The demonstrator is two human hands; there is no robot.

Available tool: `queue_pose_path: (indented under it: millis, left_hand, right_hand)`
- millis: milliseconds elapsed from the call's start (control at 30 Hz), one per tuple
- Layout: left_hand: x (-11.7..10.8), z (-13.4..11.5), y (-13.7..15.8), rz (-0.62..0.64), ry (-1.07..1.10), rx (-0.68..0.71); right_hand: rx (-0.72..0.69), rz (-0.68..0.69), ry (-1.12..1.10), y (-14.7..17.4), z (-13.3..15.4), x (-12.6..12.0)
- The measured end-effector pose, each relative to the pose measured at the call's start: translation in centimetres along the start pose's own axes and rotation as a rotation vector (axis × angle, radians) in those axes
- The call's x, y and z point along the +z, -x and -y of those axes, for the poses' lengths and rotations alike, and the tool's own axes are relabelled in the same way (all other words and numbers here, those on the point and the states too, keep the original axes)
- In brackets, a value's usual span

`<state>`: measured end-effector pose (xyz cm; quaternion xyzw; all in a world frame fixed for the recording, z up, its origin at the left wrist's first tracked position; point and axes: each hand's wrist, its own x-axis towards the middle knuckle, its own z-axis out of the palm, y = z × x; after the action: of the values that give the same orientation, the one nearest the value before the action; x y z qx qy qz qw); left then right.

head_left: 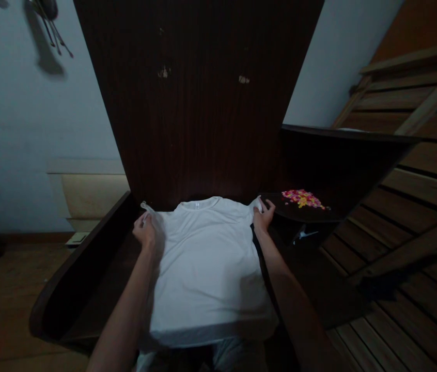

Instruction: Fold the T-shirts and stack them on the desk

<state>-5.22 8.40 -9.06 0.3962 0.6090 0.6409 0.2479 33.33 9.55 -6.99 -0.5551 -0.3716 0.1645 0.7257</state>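
A white T-shirt [206, 258] lies spread out in front of me, its neckline at the far side and its hem hanging toward me. My left hand [144, 230] is closed on the sleeve at the left. At the opposite side, my right hand [263, 216] pinches the other sleeve between thumb and fingers. Light wrinkles run across the chest, and shadow falls on the lower right of the cloth. The surface beneath the shirt is mostly hidden by it.
Behind the shirt rises a tall dark wooden panel [203, 113]. Pink and yellow bits [302, 199] lie on a dark shelf [319, 216] at right. A curved dark side board [75, 274] stands at left. Wooden slats [416, 201] fill the far right.
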Motion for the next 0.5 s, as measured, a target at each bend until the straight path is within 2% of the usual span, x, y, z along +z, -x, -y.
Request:
queue_pose_path:
  millis: [67, 133, 167, 233, 333, 400, 500]
  left_hand:
    - [0.0, -0.5, 1.3, 0.08, -0.03, 0.096]
    - [-0.2, -0.9, 2.3, 0.285, -0.085, 0.152]
    - [-0.4, -0.9, 2.7, 0.383, -0.1, 0.14]
    - [-0.7, -0.9, 3.1, 0.494, -0.084, 0.072]
    - [-0.6, -0.6, 2.6, 0.506, -0.037, 0.011]
    - [-0.4, -0.7, 1.8, 0.479, -0.082, 0.042]
    - [0.3, -1.2, 0.1, 0.504, -0.256, 0.174]
  right_hand:
    - [-0.169, 0.246, 0.067, 1.1, 0.6, -0.4]
    - [-0.243, 0.486, 0.178, 1.8, 0.8, -1.2]
    - [-0.25, 0.562, 0.24, 2.0, 0.7, -1.6]
    - [-0.26, 0.628, 0.37, 2.2, 0.2, -2.4]
    - [-0.379, 0.685, 0.543, 2.3, -0.5, -3.0]
    - [-0.487, 0.744, 0.624, 2.3, -0.6, -3.1]
    - [-0.572, 0.825, 0.699, 2.1, 0.1, -2.9]
